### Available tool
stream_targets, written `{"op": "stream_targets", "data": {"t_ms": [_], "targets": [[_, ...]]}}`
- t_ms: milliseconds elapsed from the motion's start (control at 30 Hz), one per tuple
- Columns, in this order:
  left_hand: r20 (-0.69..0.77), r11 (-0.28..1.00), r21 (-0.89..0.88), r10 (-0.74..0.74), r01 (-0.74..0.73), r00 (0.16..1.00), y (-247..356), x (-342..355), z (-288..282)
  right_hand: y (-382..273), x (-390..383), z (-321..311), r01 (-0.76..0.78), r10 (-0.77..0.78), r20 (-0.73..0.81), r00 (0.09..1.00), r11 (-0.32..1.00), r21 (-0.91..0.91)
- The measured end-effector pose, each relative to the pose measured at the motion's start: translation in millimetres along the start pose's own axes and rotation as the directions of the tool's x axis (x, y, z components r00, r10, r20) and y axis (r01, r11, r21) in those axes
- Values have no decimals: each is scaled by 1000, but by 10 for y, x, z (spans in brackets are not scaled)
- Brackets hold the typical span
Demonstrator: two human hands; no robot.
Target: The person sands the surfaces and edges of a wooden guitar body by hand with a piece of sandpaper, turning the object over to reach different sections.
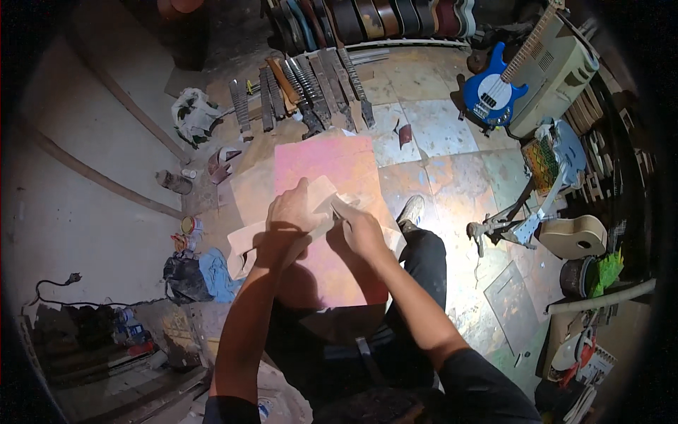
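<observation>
A pale beige piece (pixel 322 192), which looks like stiff paper or thin sheet, is pinched and bent between my two hands. My left hand (pixel 288 213) is closed on its left side, fingers partly overlapping it. Opposite it, my right hand (pixel 364 232) grips the narrow folded end with thumb and fingers. Below them lies a flat rectangular board (pixel 321 157) stained pink and orange, in front of my lap. Another pale, curled part (pixel 244 244) sticks out left of my forearm; whether it joins the held piece is hidden.
Several guitar necks (pixel 321 85) lie ahead on the floor, before a row of guitar bodies (pixel 381 20). A blue electric bass (pixel 494 92) leans at the far right. An acoustic guitar body (pixel 573 237) stands right. Cans (pixel 189 225) and a blue cloth (pixel 217 274) sit left.
</observation>
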State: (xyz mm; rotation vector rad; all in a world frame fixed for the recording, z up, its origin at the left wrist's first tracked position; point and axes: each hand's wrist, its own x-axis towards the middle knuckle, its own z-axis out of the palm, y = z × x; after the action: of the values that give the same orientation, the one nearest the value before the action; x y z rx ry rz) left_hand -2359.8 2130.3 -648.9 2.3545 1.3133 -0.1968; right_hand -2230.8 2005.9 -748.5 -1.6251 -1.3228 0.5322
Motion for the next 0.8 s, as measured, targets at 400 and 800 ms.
{"op": "stream_targets", "data": {"t_ms": [400, 800], "targets": [[-106, 998, -15, 55, -57, 993, 35, -131, -13, 80, -193, -381, 67, -74, -42, 996, 986, -151], [-135, 996, -44, 66, -72, 989, 37, -176, 20, 11, -81, -125, -35, 71, 115, 991, 957, -288]]}}
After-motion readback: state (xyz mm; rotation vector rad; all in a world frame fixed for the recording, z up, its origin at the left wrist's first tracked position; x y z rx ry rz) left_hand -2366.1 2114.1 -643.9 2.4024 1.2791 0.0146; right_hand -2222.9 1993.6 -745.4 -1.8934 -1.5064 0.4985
